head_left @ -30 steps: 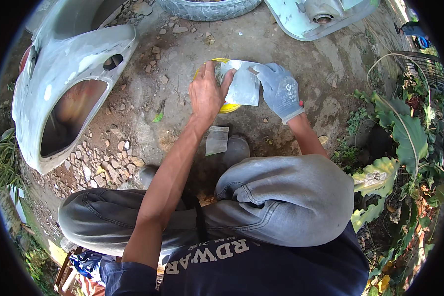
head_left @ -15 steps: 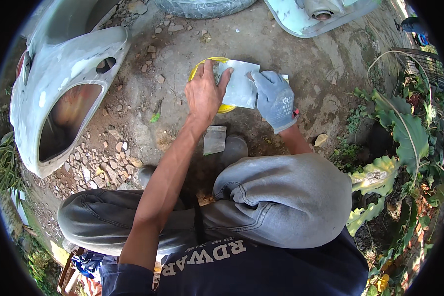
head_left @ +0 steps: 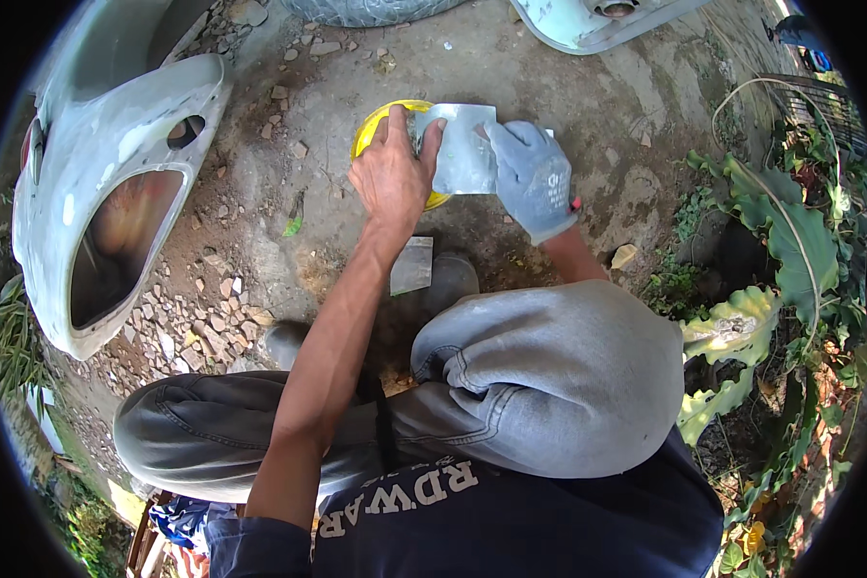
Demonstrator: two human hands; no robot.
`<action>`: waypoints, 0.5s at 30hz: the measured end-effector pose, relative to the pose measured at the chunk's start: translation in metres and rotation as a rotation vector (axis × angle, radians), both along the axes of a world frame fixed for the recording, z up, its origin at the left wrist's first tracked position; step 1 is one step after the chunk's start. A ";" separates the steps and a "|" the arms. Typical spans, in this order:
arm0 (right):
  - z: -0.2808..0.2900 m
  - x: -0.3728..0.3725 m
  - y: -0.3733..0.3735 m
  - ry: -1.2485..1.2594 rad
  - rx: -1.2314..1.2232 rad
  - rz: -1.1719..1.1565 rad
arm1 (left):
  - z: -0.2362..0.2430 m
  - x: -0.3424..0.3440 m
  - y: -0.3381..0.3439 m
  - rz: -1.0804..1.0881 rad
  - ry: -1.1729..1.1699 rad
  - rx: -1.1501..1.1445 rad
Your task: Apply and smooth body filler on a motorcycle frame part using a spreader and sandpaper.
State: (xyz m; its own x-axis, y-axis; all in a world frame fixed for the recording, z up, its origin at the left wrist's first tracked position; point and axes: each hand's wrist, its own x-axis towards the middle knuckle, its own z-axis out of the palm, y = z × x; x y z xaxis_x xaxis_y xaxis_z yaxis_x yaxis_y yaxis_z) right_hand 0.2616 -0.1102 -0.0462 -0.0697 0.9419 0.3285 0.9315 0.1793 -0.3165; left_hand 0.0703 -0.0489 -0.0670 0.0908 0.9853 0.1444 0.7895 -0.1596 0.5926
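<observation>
A: Where's the sheet?
B: Ahead of your knees, over the right part of the yellow dish. Between your hands.
A: Which hand is nearer?
B: Neither. Your bare left hand meets its left side, your gloved right hand its right edge.
A: Long axis?
B: None clear; the visible part looks near square, left side partly covered.
A: State of your left?
B: Thumb and forefinger apart, thumb on the sheet, fingers over the dish. Grip underneath hidden; can't tell.
A: Right?
B: Fingers curled at the edge. Whether pinched on the sheet, can't tell.
A: So, from each hand?
B: Sheet lies right of your left, left of your right. Second plate nearer you, beside your boot.
</observation>
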 end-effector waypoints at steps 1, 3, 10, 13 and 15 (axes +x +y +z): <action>0.003 -0.007 -0.016 0.042 -0.036 -0.047 | -0.001 0.001 -0.002 0.003 -0.006 0.016; 0.005 -0.002 -0.018 -0.012 -0.039 -0.012 | -0.002 0.003 -0.003 0.002 -0.012 0.032; -0.004 -0.010 -0.035 0.033 -0.038 -0.039 | -0.003 0.001 -0.002 0.015 -0.006 0.007; 0.002 0.007 -0.008 -0.111 -0.022 0.012 | -0.001 0.003 -0.002 0.000 -0.030 0.007; -0.009 0.012 0.001 -0.118 -0.004 0.018 | 0.000 0.004 -0.009 -0.005 -0.020 -0.007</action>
